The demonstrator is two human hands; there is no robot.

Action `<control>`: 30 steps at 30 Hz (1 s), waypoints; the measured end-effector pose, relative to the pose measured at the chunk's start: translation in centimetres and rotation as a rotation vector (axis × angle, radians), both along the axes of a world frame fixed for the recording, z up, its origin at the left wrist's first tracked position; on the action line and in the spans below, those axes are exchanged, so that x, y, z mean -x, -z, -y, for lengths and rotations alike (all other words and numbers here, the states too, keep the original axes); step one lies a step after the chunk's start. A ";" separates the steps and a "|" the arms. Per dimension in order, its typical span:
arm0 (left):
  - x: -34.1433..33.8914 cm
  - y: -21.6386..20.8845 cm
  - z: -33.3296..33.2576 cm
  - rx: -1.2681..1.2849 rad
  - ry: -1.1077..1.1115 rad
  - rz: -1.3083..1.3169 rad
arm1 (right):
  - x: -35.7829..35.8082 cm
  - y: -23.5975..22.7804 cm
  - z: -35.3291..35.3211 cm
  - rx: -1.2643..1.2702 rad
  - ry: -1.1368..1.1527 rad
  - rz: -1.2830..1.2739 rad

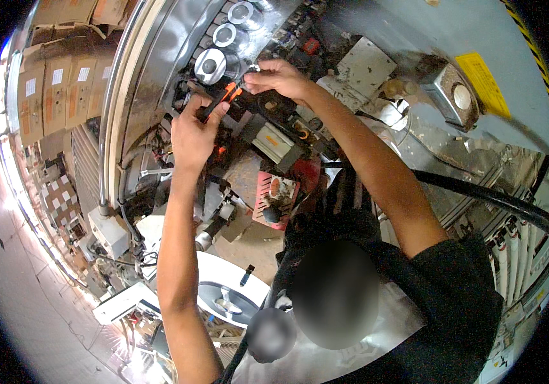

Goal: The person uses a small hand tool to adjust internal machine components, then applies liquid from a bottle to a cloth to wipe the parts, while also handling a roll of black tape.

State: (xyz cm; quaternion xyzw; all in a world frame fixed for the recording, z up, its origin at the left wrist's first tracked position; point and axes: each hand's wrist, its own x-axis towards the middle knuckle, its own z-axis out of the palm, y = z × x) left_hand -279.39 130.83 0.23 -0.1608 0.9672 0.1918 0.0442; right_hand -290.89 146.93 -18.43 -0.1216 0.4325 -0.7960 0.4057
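My left hand [192, 131] is closed around a black-and-orange hand tool [231, 93], thumb and fingers pressed on its sides. Its exact kind is hard to make out. Just right of it, my right hand [279, 78] pinches a small shiny metal piece [251, 69] against the tool's far end. Whether the piece touches the tool cannot be told. Both hands are raised in front of a machine, close to a round metal fitting with a dark centre [210, 66].
Two more metal rings [225, 35] line the machine's upper part. Below the hands are a grey block [274, 146] and a red slotted tray [263, 221]. A thick black hose [489, 192] crosses at right. Cardboard boxes [63, 89] are stacked at left; a metal box [450, 96] sits at upper right.
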 end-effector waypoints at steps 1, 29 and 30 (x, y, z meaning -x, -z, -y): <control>0.0 -0.2 0.3 -0.032 0.015 0.025 | 0.0 0.0 -0.5 0.001 0.006 0.020; 6.0 1.8 2.2 0.583 0.188 0.322 | -7.7 -2.7 -7.2 -0.420 0.408 -0.385; 6.2 1.9 2.2 0.587 0.183 0.317 | -7.8 -3.8 -6.7 -0.487 0.370 -0.541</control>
